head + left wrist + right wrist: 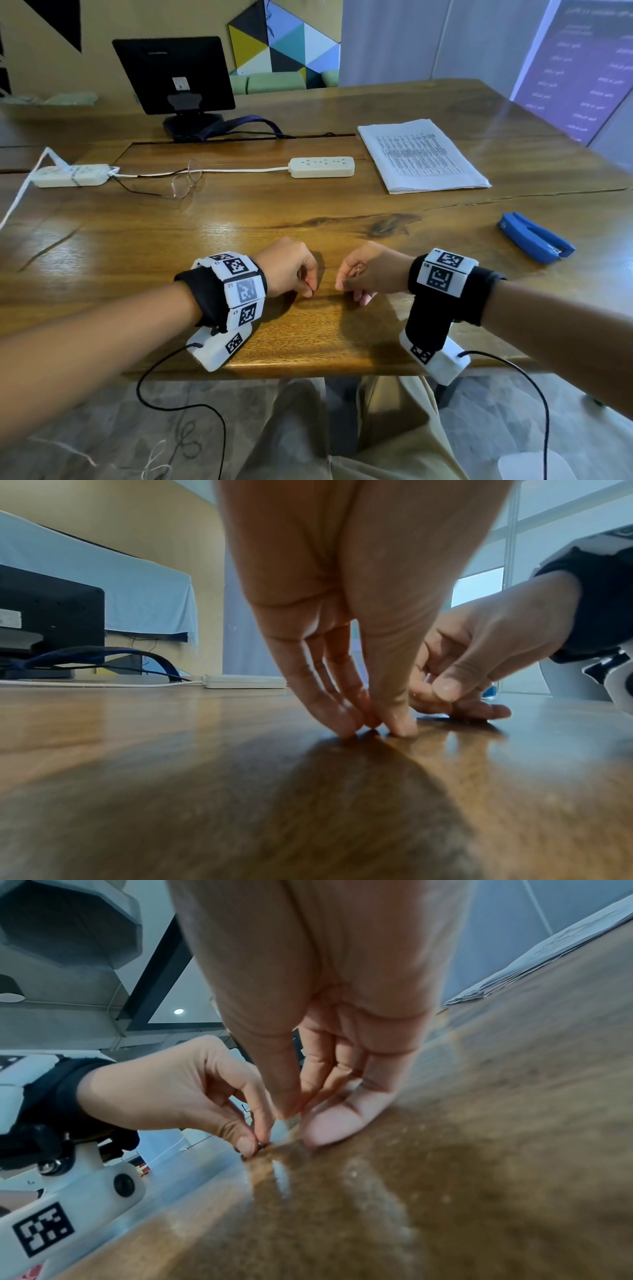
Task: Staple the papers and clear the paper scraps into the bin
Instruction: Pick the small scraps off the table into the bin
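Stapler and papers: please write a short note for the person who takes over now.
Left hand: fingertips pinched together on the table; anything held is too small to tell.
Right hand: fingers curled, tips on the table, apparently holding nothing.
Papers: stacked far right, untouched.
Stapler: right of the right hand, lying free.
No scraps and no bin show in any view.
Done: nothing visible. Left: stapling, then clearing scraps.

Left hand (342, 601) points down, fingertips (346, 727) bunched together touching the wooden desk (171, 777); right hand (479, 656) just beside it, fingers curled, little finger on the desk
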Motion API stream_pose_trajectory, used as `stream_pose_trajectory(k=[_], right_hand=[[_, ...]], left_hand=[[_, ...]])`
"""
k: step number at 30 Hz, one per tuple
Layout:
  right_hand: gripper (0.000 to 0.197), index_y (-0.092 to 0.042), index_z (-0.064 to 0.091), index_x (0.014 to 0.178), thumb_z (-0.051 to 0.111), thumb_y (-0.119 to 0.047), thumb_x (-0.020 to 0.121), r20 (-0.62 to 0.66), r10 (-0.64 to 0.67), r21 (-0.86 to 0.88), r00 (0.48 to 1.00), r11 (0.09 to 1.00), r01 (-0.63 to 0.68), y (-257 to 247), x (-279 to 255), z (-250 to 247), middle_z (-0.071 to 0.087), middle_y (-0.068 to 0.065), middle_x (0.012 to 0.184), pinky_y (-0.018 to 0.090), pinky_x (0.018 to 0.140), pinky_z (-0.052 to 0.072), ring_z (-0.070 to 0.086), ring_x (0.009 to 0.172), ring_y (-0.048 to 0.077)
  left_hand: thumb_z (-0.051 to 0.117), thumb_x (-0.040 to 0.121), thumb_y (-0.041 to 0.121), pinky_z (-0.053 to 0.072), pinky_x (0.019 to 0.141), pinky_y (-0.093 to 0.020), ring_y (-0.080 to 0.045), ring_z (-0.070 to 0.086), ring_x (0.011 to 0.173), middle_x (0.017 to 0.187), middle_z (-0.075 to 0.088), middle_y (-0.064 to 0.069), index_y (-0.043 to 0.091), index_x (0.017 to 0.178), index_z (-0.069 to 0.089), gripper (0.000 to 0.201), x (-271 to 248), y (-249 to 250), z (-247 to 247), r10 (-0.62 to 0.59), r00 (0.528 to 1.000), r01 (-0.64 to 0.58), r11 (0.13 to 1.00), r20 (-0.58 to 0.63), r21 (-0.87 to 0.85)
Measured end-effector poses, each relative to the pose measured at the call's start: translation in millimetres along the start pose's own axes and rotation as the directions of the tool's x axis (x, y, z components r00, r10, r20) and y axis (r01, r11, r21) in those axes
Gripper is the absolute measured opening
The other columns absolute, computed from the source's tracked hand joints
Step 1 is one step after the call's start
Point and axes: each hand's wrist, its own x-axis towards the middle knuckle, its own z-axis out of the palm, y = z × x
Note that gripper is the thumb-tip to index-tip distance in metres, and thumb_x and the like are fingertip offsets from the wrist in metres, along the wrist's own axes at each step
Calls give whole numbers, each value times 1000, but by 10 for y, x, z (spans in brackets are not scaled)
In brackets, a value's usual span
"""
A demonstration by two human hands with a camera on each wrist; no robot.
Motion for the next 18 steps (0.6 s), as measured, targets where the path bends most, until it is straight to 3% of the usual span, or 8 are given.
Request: stream_pose_trajectory(k=[5, 12, 18], right_hand=[[15, -14, 64, 76, 59, -9, 90, -7, 3, -8, 1000, 1000, -3, -8, -6, 11, 62, 4, 76, 19, 58, 56, 60, 63, 10], [16, -16, 66, 74, 61, -10, 88, -55, 10, -28, 998, 1000, -12, -2, -24, 49, 64, 2, 76, 19, 60, 56, 60, 64, 9], [15, -14, 66, 74, 61, -9, 88, -63, 26, -20, 998, 999, -27, -12, -57, 47, 64, 3, 77, 22, 65, 57, 61, 65, 9]], left_hand=[[70, 81, 15, 39, 72, -16, -8, 59, 80, 92, 73, -1, 12, 87, 74, 8, -30, 41, 38, -28, 999, 29, 999, -24, 20], [56, 91, 14, 46, 81, -30, -21, 60, 95, 99, 64, -4, 8, 93, 69, 14, -69, 89, 138, -4, 999, 12, 988, -53, 152], [45, 98, 18, 32, 75, -24, -22, 55, 100, 110, 52, -6, 8, 106, 59, 19, -72, 116, 154, 48, 999, -47, 956, 2, 289]])
